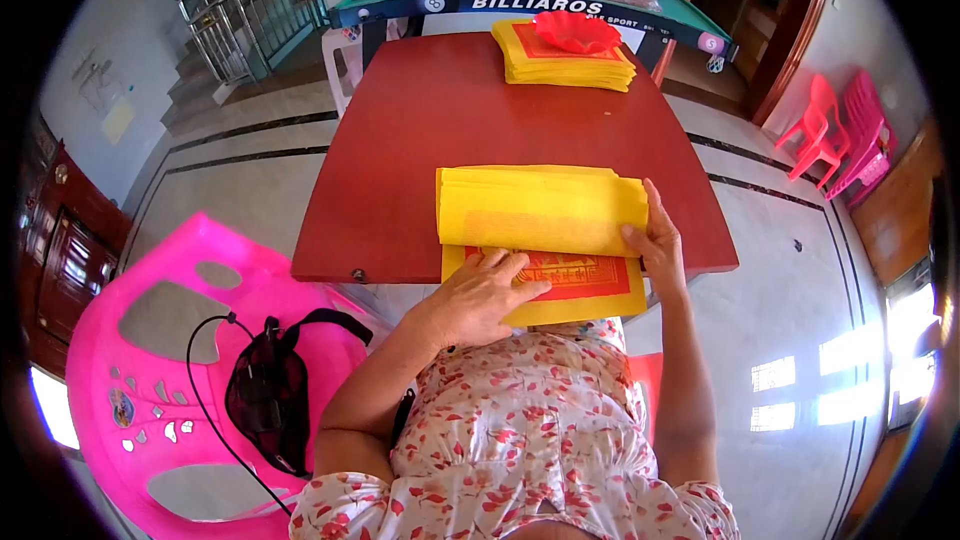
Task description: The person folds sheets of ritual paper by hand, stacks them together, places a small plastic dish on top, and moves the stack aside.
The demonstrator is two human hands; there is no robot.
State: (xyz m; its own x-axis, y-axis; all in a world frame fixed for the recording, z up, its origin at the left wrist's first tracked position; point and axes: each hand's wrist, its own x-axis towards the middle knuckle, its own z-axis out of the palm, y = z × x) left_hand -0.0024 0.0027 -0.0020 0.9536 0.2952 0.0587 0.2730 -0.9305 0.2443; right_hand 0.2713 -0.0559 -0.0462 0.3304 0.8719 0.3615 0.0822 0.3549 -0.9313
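A yellow sheet of joss paper [470, 265] with a red and gold print lies at the table's near edge and hangs over it toward my lap. Its upper part is covered by a folded or rolled yellow layer [540, 205]. My left hand [480, 292] rests on the printed part, fingers spread and nothing gripped. At the right end, my right hand [660, 243] pinches the folded layer, with the thumb on top and the fingers around its edge. Whether the fold is one sheet or several, I cannot tell.
Farther back on the red table [420, 110] stands a yellow paper stack [565, 70] with a red scalloped dish [577, 32] on it. A toy billiards table [450, 5] is beyond. To the left, a pink chair [110, 340] holds a black bag [268, 395].
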